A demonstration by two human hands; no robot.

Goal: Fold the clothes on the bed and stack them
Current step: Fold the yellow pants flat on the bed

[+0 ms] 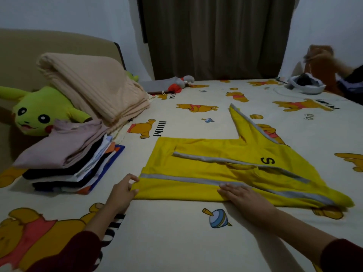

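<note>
A yellow shirt (225, 169) with grey stripes and a black letter S lies partly folded on the bed (176, 242), one sleeve pointing to the far side. My left hand (122, 190) pinches the shirt's near left corner between thumb and fingers. My right hand (243, 195) lies flat with straight fingers on the shirt's near edge, pressing it down. To the left stands a stack of folded clothes (64, 163), a pale lilac piece on top and dark, white and blue ones under it.
A folded beige blanket (92, 85) and a green plush toy (39, 112) sit behind the stack by the headboard. A grey and red toy (176, 85) lies near the curtain. A heap of clothes and a brown plush (322, 67) fills the far right corner.
</note>
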